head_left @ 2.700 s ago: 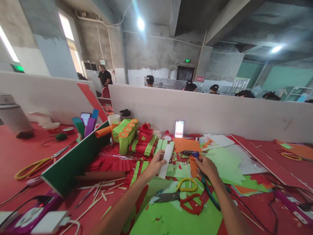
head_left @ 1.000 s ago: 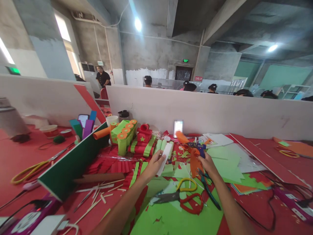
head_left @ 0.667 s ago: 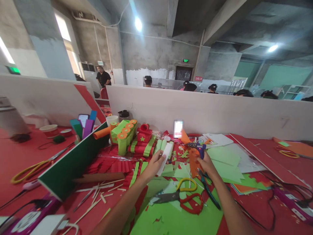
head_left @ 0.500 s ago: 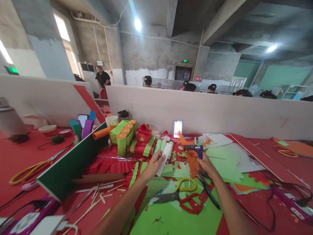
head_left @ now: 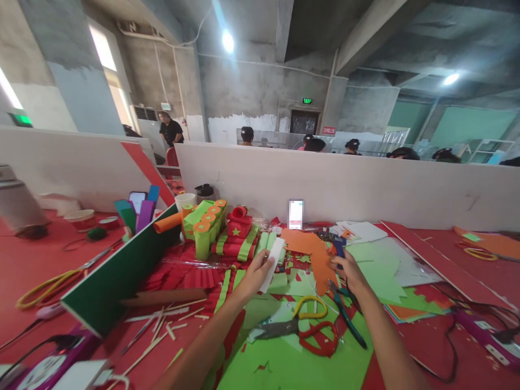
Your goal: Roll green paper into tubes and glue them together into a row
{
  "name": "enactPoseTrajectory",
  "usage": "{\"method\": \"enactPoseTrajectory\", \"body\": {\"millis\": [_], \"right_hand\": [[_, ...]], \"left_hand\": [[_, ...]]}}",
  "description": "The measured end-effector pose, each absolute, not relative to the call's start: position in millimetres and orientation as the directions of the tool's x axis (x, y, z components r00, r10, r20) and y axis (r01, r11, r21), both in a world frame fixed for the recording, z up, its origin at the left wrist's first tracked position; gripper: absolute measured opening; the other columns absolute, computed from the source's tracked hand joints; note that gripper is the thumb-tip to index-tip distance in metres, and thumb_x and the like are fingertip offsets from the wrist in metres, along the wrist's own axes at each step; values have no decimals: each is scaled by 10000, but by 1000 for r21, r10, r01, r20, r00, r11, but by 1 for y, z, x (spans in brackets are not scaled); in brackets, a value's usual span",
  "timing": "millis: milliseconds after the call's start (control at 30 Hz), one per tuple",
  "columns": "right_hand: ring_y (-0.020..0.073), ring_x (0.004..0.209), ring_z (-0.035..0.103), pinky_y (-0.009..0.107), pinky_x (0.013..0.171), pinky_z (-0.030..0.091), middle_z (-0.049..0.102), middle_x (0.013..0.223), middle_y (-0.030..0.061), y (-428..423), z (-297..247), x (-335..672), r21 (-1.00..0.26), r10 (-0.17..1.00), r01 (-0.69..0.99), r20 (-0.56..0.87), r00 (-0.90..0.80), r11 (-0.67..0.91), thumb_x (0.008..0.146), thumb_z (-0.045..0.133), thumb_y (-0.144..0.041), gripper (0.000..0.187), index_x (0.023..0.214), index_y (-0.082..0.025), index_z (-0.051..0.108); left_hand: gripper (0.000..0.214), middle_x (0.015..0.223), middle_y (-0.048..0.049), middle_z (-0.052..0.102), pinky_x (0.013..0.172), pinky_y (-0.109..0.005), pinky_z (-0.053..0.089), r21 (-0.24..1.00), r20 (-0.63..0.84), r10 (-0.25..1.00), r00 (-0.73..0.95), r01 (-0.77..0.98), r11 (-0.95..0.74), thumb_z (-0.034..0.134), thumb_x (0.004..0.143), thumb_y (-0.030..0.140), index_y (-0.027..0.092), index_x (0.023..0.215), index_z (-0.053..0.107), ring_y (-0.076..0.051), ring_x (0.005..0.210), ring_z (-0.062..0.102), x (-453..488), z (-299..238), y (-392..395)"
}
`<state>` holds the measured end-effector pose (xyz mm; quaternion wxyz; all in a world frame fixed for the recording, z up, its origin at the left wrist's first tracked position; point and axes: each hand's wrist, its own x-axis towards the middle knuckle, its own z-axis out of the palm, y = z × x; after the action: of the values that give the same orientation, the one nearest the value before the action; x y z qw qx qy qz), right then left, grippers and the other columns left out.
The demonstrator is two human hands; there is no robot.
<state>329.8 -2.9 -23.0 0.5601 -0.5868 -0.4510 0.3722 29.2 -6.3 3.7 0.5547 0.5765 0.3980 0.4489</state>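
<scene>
My left hand (head_left: pixel 260 271) pinches a white strip (head_left: pixel 274 260), held at a slant above the paper scraps. My right hand (head_left: pixel 349 271) is closed around the blue handle of a hot glue gun (head_left: pixel 338 245), its dark front end pointing left. Its fingertips are close to the right edge of an orange paper sheet (head_left: pixel 311 244) with cut edges; whether they touch it I cannot tell. Pale green rolls (head_left: pixel 264 245) lie just behind my left hand. Teal-handled pliers (head_left: pixel 349 319) lie below my right hand, beside red-and-yellow-handled scissors (head_left: pixel 298 325) on green paper (head_left: pixel 300 363).
Green, orange and red paper rolls (head_left: pixel 203 222) stand at the left back. A dark green board (head_left: pixel 117 276) leans on the left. Wooden sticks (head_left: pixel 158 325) lie at lower left. A lit phone (head_left: pixel 296 214) stands before the white partition (head_left: pixel 345 184). Purple power strips (head_left: pixel 483 333) flank the workspace.
My right hand and the glue gun have shifted slightly right. The orange sheet now looks flatter and more spread out. My left hand and the white strip have hardly moved.
</scene>
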Motion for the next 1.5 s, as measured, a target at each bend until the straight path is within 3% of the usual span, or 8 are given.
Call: {"method": "enactPoseTrajectory", "body": {"millis": [133,300,433,733,1067,1333,1500], "right_hand": [[228,726,694,305,581,543,716,968,88,-1,-21,324,-983,943,171,113,313,61,696,608,-359,381,1041,-205,554],[271,1020,636,362,835,509,681,1113,93,3,-28,315,-879,926,460,270,262,126,751,562,-354,373,1094,-209,557],[270,999,629,349,857,473,692,1044,81,8,-39,314,-765,953,644,206,224,14,754,518,-300,349,1078,-192,591],[264,854,652,334,778,476,699,868,62,11,-43,328,-743,946,668,191,261,-34,745,508,-276,229,940,-202,603],[293,991,641,326,798,470,698,1021,110,8,-36,338,-733,906,677,247,344,-57,787,530,-393,350,1070,-195,586],[325,947,648,336,744,442,706,970,155,0,-29,342,-552,895,816,258,365,-174,817,481,-290,358,1138,-159,573],[304,891,649,345,736,440,697,931,136,-3,-22,333,-617,861,781,340,378,-99,815,491,-275,317,1110,-175,550]], "left_hand": [[339,743,7,543,624,-241,412,988,153,968,197,-33,-150,629,722,502,189,798,523,-148,688,503,28,6,-5],[300,785,9,556,659,-249,409,987,160,971,176,-58,-152,639,712,445,189,841,547,-155,714,501,26,7,-4],[296,770,15,540,659,-250,406,988,154,970,188,-63,-144,644,717,441,191,840,544,-150,701,489,26,4,-3],[255,815,1,545,682,-244,399,985,170,964,206,-15,-170,612,756,405,188,864,534,-161,760,500,24,3,-2],[270,854,-8,574,658,-238,402,989,144,969,203,-50,-136,617,751,411,190,882,535,-166,784,517,25,6,-4],[266,843,-1,589,668,-248,434,986,109,971,212,-145,-79,649,709,354,194,892,541,-170,783,552,27,7,-6],[333,765,20,586,594,-230,413,975,54,971,231,-220,-2,667,665,284,208,930,480,-149,690,558,27,0,4]]}}
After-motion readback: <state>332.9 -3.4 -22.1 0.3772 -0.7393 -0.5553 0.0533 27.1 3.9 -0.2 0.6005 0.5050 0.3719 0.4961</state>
